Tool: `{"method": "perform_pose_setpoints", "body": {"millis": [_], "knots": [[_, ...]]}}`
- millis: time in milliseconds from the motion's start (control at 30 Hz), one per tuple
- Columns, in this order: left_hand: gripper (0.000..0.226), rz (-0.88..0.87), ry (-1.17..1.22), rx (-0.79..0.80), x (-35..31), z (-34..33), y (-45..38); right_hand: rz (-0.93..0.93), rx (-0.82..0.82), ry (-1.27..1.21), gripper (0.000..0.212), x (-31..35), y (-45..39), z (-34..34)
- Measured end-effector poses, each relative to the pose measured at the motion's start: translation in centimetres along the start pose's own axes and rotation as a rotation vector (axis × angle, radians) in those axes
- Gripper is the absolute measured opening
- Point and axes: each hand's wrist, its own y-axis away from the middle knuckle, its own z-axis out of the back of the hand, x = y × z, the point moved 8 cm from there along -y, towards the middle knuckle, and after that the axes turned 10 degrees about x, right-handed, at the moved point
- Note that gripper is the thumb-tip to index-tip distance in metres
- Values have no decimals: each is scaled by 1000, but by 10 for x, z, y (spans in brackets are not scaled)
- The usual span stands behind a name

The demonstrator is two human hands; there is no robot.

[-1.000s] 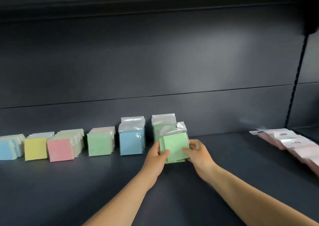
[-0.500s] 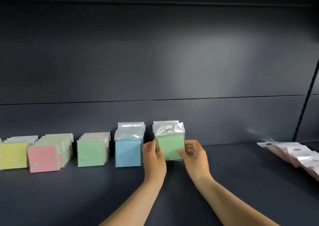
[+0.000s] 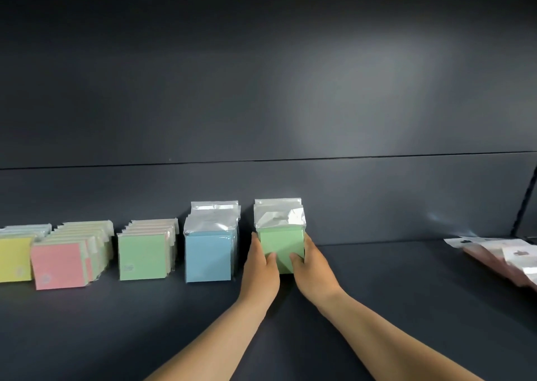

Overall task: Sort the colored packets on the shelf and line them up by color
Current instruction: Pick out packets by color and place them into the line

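Note:
A row of green packets [image 3: 280, 241] with silver tops stands upright on the dark shelf [image 3: 377, 279]. My left hand [image 3: 259, 267] and my right hand [image 3: 312, 267] clasp the front packet from both sides, thumbs on its face. Left of it stand a blue row [image 3: 208, 257], a second green row [image 3: 142, 257], a pink-fronted row [image 3: 59, 264] and a yellow-fronted row [image 3: 14, 260] at the frame's left edge.
A heap of pink packets [image 3: 499, 254] with silver tops lies flat at the shelf's right end. The shelf's back panel [image 3: 261, 104] rises right behind the rows. A vertical upright [image 3: 526, 203] stands at the far right.
Both hands carried the green packets from a tilted hold down and back against the green row; the packets now stand upright at the row's front. The view has shifted right.

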Motion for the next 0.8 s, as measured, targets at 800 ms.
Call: {"method": "perform_pose_setpoints", "body": {"millis": [800], "knots": [[61, -45, -1157, 326, -122, 4, 104, -25, 117, 745, 55, 62, 115, 123]]}}
